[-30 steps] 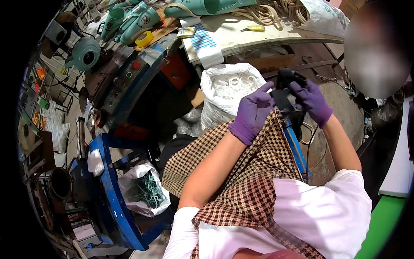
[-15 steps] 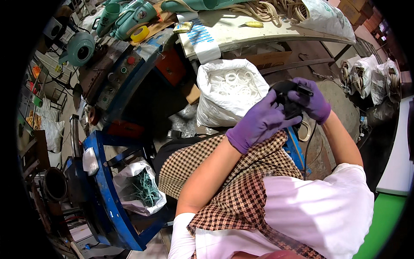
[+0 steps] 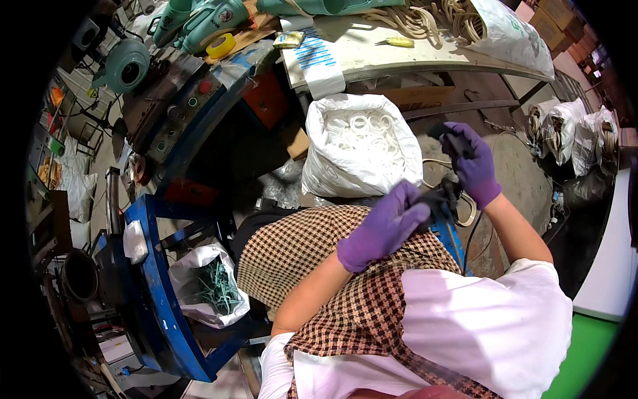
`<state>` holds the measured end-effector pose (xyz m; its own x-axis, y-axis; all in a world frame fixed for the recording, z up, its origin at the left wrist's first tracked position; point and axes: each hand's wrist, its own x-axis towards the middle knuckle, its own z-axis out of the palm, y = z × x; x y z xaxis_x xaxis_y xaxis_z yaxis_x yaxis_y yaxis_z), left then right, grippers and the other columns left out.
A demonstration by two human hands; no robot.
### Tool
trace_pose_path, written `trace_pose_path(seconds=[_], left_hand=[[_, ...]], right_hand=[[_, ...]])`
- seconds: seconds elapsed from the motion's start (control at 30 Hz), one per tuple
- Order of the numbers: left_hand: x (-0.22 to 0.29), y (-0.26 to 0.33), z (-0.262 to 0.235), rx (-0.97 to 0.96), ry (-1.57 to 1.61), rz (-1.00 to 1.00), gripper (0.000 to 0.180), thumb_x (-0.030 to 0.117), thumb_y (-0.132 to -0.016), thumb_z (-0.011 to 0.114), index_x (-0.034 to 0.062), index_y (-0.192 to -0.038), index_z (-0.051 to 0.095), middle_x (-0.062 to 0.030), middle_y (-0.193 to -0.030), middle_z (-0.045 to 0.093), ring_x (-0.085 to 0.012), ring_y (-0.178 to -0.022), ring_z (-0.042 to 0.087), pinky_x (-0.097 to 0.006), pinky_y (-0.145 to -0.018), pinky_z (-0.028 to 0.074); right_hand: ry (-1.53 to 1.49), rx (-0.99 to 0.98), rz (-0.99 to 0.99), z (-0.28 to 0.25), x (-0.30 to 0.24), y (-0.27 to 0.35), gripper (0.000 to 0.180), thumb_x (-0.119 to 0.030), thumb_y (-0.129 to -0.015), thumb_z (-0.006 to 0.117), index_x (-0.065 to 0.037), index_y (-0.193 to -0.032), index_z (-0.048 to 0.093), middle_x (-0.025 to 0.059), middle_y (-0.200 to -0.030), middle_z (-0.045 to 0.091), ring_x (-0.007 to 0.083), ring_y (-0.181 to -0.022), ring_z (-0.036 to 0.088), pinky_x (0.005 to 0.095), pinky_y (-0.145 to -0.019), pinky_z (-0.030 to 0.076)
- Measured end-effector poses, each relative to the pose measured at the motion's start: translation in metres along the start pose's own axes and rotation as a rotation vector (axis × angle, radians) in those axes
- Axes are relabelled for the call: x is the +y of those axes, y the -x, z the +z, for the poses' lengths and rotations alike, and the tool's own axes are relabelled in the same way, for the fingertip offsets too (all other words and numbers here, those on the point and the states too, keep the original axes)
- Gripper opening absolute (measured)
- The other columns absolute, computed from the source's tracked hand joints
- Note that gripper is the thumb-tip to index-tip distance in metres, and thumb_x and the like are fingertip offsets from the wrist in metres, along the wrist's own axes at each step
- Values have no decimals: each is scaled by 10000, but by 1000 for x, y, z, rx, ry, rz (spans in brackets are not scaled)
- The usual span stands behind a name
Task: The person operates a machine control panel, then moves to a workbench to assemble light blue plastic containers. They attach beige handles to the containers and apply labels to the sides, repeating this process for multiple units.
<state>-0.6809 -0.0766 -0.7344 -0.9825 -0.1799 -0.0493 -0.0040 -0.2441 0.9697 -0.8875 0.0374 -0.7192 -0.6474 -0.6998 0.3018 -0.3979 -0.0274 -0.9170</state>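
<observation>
In front of my lap, my left hand point(image 3: 385, 229), in a purple glove, has its thumb and fingers closed on a dark strap-like piece point(image 3: 440, 194). Farther right and higher, my right hand point(image 3: 473, 165), gloved alike, grips a flat black piece point(image 3: 456, 142) that sticks out beyond its fingers. Whether the two black pieces join is hidden. A thin black cable point(image 3: 473, 233) hangs below them. Just beyond my left hand stands a white woven sack point(image 3: 332, 169) full of white rings point(image 3: 362, 133).
A worktable point(image 3: 372, 60) ahead carries beige cord loops point(image 3: 415, 23), a yellow-handled tool point(image 3: 397, 42) and a white bag point(image 3: 512, 40). Yellow tape point(image 3: 220, 45) and green plastic vessels point(image 3: 212, 23) sit farther left. A blue metal frame point(image 3: 166, 292) and a bag of green scraps point(image 3: 216, 286) stand at my left.
My hands have moved apart: the left came back toward my lap and the right shifted slightly left. The black thing between them now shows as two spread dark pieces.
</observation>
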Motion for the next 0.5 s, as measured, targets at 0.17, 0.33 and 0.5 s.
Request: trace_pose_path(seconds=[0.17, 0.33, 0.5], left_hand=[[16, 28, 16, -62, 362, -97, 438, 139, -937, 600, -3, -1322, 447, -47, -918, 598, -117, -807, 568, -250, -741, 478], [32, 33, 6, 15, 133, -131, 476, 181, -958, 622, -23, -1360, 469, -147, -1080, 667, -169, -912, 664, -311, -848, 539], [14, 33, 5, 120, 498, 132, 394, 270, -966, 627, -12, -1193, 473, -156, -994, 658, -154, -823, 654, -252, -718, 536]], right_hand=[[361, -168, -145, 6, -32, 2, 479, 110, -722, 540, -25, -1173, 629, 155, -1048, 665, 289, -987, 639, 332, -880, 485], [361, -248, -131, 3, -44, 10, 474, 94, -735, 580, -30, -1191, 625, 148, -1081, 667, 305, -1000, 649, 337, -884, 491], [352, -331, -141, 12, -58, 13, 490, 83, -772, 592, -34, -1247, 605, 165, -1128, 662, 306, -1075, 647, 350, -935, 486]])
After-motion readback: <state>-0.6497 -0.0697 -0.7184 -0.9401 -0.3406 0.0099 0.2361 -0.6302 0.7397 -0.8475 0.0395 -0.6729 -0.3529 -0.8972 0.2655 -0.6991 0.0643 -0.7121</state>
